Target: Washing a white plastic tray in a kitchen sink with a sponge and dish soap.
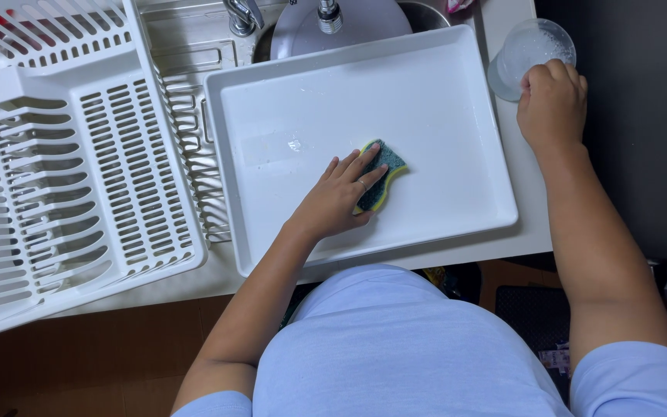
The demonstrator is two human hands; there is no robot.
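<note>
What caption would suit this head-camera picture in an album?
Left hand presses a sponge in a white tray; right hand grips a clear cup beside it.

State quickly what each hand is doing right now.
Left hand: open, fingers spread, pressing the sponge onto the white tray.
Right hand: closed around the clear cup.

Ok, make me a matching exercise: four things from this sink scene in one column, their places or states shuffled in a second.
1 sponge
2 glass
3 drying rack
4 tray

a white, slatted, left of the tray
b under the left hand
c gripped by the right hand
d white, flat, across the sink

Pairs: 1-b, 2-c, 3-a, 4-d
</note>
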